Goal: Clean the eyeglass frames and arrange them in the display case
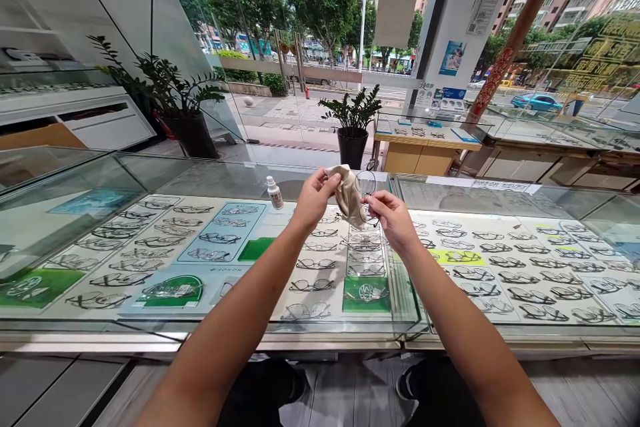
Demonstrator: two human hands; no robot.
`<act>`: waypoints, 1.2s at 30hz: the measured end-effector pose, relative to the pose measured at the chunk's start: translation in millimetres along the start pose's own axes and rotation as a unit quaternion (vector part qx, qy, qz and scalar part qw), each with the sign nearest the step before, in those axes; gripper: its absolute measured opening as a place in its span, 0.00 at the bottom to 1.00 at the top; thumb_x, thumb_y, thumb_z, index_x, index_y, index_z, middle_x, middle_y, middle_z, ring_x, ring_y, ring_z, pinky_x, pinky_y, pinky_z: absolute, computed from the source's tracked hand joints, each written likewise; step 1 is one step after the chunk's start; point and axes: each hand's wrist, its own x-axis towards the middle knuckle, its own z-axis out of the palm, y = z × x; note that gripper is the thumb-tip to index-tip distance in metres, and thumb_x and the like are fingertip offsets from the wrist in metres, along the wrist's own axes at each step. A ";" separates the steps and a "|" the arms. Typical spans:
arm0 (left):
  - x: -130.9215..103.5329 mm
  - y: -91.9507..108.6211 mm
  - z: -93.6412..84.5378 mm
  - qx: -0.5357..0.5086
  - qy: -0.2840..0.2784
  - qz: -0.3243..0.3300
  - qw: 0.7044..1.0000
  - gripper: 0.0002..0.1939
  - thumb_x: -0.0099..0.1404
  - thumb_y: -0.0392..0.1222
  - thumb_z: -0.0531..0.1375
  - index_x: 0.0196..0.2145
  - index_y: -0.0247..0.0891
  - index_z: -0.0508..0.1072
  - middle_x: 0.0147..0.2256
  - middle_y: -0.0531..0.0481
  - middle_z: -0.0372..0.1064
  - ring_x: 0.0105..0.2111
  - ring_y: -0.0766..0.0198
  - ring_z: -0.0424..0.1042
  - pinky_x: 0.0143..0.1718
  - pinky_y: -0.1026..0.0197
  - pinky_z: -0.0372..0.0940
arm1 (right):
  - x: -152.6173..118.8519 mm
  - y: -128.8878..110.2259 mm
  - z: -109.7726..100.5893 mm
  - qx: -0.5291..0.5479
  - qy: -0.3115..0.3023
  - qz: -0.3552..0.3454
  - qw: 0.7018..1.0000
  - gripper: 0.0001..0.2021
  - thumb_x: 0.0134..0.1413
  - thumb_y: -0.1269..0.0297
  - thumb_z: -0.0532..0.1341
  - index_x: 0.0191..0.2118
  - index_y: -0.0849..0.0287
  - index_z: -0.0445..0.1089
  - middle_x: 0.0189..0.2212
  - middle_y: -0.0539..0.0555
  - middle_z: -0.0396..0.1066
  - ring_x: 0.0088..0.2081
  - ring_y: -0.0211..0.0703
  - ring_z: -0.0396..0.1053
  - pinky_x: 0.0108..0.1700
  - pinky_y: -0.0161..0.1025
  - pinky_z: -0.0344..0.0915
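Note:
My left hand (pixel 316 197) is closed on a beige cloth (pixel 349 197), which hangs down from the fingers above the glass counter. Just to its right, a pair of thin-framed eyeglasses (pixel 367 181) is held up in the air, one round lens above the other. My right hand (pixel 391 215) pinches these glasses at the frame, near the middle. The cloth lies against or very close to the lenses; I cannot tell which. A small white spray bottle (pixel 275 193) stands upright on the counter, left of my left hand.
Below my hands is a glass display counter (pixel 200 170) with many rows of eyeglasses inside. Its front edge (pixel 345 345) runs across my way. Beyond it stand potted plants (pixel 353 140), a wooden cabinet (pixel 417 157) and a large window. A second glass case (pixel 543 200) adjoins on the right.

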 end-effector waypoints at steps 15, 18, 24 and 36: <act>-17.8 -5.1 22.5 -0.076 -0.128 -0.075 0.986 0.23 0.62 0.59 0.74 0.43 0.36 0.80 0.34 0.49 0.77 0.33 0.65 0.72 0.39 0.61 0.66 | -3.6 -8.1 10.3 -0.032 -0.016 -0.001 0.999 0.18 0.42 0.45 0.80 0.30 0.52 0.81 0.30 0.50 0.77 0.33 0.42 0.68 0.40 0.42 0.67; -19.5 -5.8 25.5 -0.114 -0.139 -0.089 0.980 0.22 0.61 0.56 0.75 0.42 0.36 0.81 0.37 0.46 0.79 0.38 0.61 0.76 0.44 0.59 0.68 | -3.2 -6.8 10.3 -0.037 -0.020 0.005 0.999 0.19 0.40 0.44 0.81 0.29 0.52 0.82 0.29 0.50 0.77 0.33 0.42 0.68 0.40 0.43 0.67; -21.1 -7.7 26.2 -0.099 -0.122 -0.061 0.986 0.24 0.58 0.58 0.77 0.40 0.37 0.79 0.36 0.46 0.80 0.36 0.61 0.77 0.42 0.59 0.69 | -4.1 5.0 11.7 -0.041 -0.038 0.032 0.998 0.20 0.40 0.45 0.81 0.32 0.55 0.83 0.30 0.51 0.79 0.34 0.43 0.70 0.43 0.44 0.68; -18.8 2.2 19.5 -0.088 -0.160 -0.076 0.980 0.25 0.59 0.57 0.76 0.43 0.38 0.77 0.34 0.48 0.76 0.33 0.62 0.74 0.37 0.59 0.70 | -2.7 -3.9 6.2 -0.040 -0.043 0.016 0.998 0.17 0.44 0.44 0.79 0.32 0.52 0.84 0.31 0.52 0.80 0.34 0.44 0.72 0.42 0.43 0.69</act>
